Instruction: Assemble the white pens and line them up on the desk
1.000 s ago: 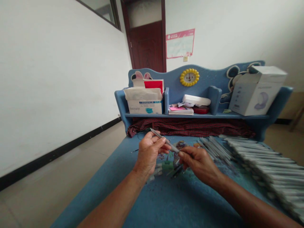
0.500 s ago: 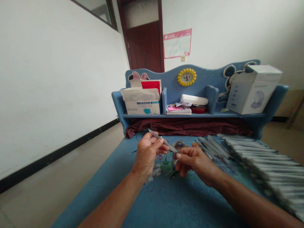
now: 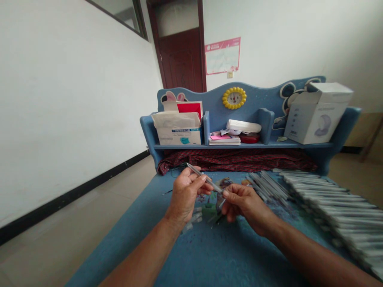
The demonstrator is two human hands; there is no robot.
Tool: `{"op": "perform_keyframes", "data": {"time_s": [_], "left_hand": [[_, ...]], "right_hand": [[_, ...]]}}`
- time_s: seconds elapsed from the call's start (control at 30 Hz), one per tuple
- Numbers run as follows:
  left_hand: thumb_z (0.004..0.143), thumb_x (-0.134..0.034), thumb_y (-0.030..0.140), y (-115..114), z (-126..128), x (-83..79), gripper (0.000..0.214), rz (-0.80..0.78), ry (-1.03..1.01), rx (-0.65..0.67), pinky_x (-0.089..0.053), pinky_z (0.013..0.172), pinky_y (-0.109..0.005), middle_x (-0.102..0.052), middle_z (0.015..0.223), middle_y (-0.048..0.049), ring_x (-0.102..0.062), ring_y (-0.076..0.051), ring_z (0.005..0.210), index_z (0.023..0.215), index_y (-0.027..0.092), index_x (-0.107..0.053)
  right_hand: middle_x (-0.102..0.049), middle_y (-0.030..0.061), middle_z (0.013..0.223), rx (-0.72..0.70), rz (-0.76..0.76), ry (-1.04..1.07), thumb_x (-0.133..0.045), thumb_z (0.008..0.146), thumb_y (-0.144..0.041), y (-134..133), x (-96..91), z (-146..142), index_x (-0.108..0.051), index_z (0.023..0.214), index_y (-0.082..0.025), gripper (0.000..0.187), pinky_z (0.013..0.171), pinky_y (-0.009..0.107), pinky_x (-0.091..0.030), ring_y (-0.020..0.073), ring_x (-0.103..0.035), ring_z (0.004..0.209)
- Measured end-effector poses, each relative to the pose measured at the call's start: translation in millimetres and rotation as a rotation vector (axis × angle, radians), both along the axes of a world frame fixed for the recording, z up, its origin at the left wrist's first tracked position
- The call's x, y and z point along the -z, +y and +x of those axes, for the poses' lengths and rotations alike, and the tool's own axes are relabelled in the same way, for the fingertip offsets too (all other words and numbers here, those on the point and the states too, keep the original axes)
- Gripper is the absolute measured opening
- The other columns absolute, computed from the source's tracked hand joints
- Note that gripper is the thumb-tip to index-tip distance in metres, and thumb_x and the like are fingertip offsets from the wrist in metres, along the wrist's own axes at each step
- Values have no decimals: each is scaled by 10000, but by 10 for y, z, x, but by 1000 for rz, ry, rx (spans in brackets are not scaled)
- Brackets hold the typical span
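Above the blue desk (image 3: 203, 259), my left hand (image 3: 184, 195) is closed around a slim, see-through grey pen (image 3: 213, 185). Its pointed end sticks up past my left fingers, slanting up to the left. At the lower end, the thumb and fingers of my right hand (image 3: 247, 203) pinch the pen. A short thin pale piece shows beneath my right fingers; what it is I cannot make out. Small clear pieces (image 3: 196, 217) and thin dark pieces (image 3: 220, 220) lie on the desk below my hands.
To the right lies a large pile of pens (image 3: 344, 211), with a smaller loose bunch (image 3: 267, 185) beside it. A checked cloth (image 3: 233, 159) runs under the blue shelf (image 3: 179, 146). The shelf holds a mask box (image 3: 179, 135), papers (image 3: 224, 140) and a white carton (image 3: 314, 115).
The view has shifted very slightly. Both hands keep almost the same hold on the pen, and nothing has been let go.
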State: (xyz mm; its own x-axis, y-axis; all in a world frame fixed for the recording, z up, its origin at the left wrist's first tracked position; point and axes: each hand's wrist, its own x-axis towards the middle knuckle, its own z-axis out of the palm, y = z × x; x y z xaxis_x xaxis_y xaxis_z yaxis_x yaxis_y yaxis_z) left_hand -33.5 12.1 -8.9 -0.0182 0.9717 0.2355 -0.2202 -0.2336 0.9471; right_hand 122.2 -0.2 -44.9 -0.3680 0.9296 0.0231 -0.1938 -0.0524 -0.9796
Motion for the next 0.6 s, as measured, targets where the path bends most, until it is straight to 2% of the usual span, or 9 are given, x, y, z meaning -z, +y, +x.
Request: {"op": "perform_keyframes", "data": {"time_s": [0.2,0.3,0.5,0.6], "left_hand": [[686,-644,245,-9,12,10,304,-5,8,7,-475,481,-221,-626,663,0,-600,-125,514,916,160,-463],[677,-653,238,-5,10,-4,316,-11,-5,1,-474,481,-218,-627,671,-3,-602,-125,520,916,160,-461],[660,-660,235,7,-15,-11,327,-4,-15,-26,-480,489,-225,-635,675,-8,-605,-126,521,914,158,-468],[658,-662,240,11,-16,6,326,-14,-14,-12,-479,492,-225,-634,674,-5,-610,-129,524,911,160,-472]], "right_hand": [[-638,31,524,-83,-70,77,-513,778,-521,3,31,-22,-495,726,-150,374,388,205,-361,103,-516,341],[-642,37,534,-80,-90,74,-483,794,-534,14,36,-12,-507,777,-145,390,386,202,-360,105,-523,347],[-640,9,549,-31,-14,63,-646,693,-463,-12,-6,-7,-465,749,-169,350,411,202,-371,98,-525,375],[-635,15,537,-20,-9,58,-613,717,-472,-19,-2,-10,-478,710,-160,340,407,203,-370,95,-520,367]]}}
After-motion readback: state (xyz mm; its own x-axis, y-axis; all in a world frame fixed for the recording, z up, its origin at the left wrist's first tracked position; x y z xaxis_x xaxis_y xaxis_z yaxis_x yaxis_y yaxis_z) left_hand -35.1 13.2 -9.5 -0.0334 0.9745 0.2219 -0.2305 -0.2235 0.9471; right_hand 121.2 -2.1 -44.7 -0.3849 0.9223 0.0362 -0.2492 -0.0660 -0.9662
